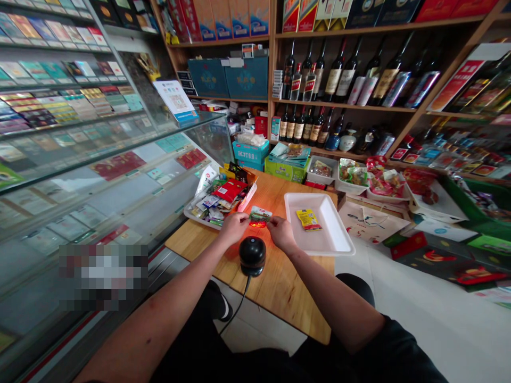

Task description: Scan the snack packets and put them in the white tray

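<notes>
Between my two hands I hold a small green and white snack packet (260,214) by its sides. My left hand (235,226) pinches its left edge, and my right hand (281,232) pinches the right edge. Just in front of me stands a black desktop barcode scanner (252,254) with a cable; its red light falls on the packet's lower part and the table. Left of my hands, a white tray (190,211) is heaped with assorted snack packets (227,191). On the right, a white plastic tray (331,236) holds one yellow packet (308,219).
The wooden table (297,290) stands beside a glass display counter (131,186) on the left. Behind it are a green box (285,170), a blue box (249,150) and several white bins of snacks (351,181). Shelves of bottles (335,74) rise at the back. Gift boxes (443,258) lie at right.
</notes>
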The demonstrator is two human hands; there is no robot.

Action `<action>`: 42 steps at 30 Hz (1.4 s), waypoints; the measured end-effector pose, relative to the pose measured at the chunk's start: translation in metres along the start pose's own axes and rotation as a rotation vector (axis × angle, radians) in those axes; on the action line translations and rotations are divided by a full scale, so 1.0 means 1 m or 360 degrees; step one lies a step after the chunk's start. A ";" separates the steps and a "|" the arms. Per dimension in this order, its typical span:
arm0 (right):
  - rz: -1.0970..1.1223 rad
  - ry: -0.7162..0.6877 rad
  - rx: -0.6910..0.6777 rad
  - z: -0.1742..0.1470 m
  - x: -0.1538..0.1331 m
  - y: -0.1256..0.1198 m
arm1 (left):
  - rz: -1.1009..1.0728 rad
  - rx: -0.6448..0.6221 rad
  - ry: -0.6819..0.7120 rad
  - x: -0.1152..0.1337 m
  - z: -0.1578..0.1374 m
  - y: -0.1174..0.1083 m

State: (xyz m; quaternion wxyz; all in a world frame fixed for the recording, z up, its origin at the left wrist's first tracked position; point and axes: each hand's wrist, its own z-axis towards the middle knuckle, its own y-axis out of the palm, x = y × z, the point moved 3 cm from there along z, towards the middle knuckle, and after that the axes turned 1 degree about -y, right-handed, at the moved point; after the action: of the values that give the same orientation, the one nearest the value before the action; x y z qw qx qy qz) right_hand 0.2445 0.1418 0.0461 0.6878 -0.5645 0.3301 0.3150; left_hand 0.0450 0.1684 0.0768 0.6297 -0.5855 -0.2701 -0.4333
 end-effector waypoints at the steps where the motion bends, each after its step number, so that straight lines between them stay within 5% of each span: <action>1: 0.0013 0.0000 0.0014 0.001 0.001 -0.003 | 0.0064 -0.0020 0.0041 0.005 0.001 0.002; 5: 0.0080 0.0031 0.0119 0.001 0.007 -0.022 | 0.0275 -0.0049 0.0157 0.023 0.004 0.014; 13: 0.0207 0.0056 0.0262 -0.004 0.020 -0.074 | 0.0086 -0.0218 0.0231 0.061 0.013 0.054; 29: 0.0030 0.0203 0.0381 0.002 0.107 -0.138 | 0.0162 -0.0598 0.0318 0.081 0.038 0.148; 35: -0.0049 0.0286 0.0331 -0.001 0.129 -0.142 | 0.0213 -0.0633 0.0311 0.087 0.032 0.152; 42: -0.0254 0.0264 0.0266 0.000 0.113 -0.135 | 0.0310 -0.0499 0.0394 0.094 0.019 0.121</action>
State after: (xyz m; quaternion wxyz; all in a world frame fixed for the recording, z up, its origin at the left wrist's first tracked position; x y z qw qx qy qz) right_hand 0.4196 0.1267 0.0310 0.7256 -0.5538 0.3650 0.1831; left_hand 0.1973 0.1576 0.0992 0.5982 -0.6418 -0.0622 -0.4758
